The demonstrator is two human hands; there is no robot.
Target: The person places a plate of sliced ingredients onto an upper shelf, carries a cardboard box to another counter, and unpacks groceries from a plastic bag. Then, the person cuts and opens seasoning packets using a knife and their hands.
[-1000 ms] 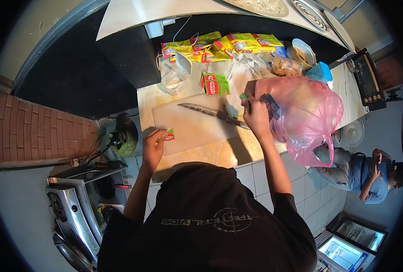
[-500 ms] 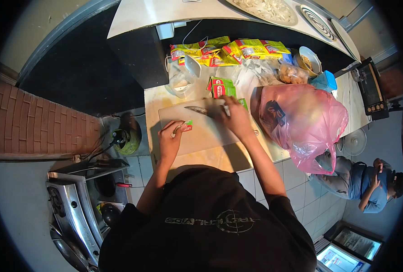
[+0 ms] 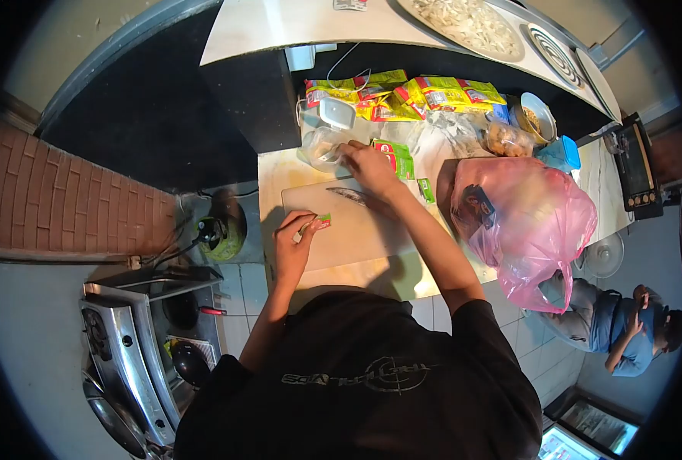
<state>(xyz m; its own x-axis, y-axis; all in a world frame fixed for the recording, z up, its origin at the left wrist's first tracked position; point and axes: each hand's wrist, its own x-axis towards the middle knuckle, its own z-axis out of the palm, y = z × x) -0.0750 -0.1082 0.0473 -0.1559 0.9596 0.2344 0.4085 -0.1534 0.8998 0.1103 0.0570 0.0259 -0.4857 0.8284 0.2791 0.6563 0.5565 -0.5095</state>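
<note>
My left hand [image 3: 293, 234] is closed around a small green-and-red sachet [image 3: 323, 221] above the left part of the cutting board [image 3: 318, 253]. My right hand [image 3: 368, 165] reaches over the board to the clear plastic container [image 3: 322, 150]. Its fingertips are pinched together at the container's right rim; whatever they hold is too small to make out. A knife [image 3: 346, 195] lies on the board just below my right hand. Beside that hand are green-and-red packets [image 3: 396, 159], and a single small sachet [image 3: 426, 190] lies right of the board.
Several yellow packs [image 3: 444, 95] line the back of the counter. A pink plastic bag [image 3: 529, 222] bulges at the right, near a blue-lidded container [image 3: 562, 153] and a bowl [image 3: 536, 115]. A person [image 3: 624, 322] is farther right. A stove [image 3: 126, 345] stands lower left.
My right hand has moved left and away from me, from the board's right side to the plastic container. My left hand still holds the sachet. The view has shifted slightly.
</note>
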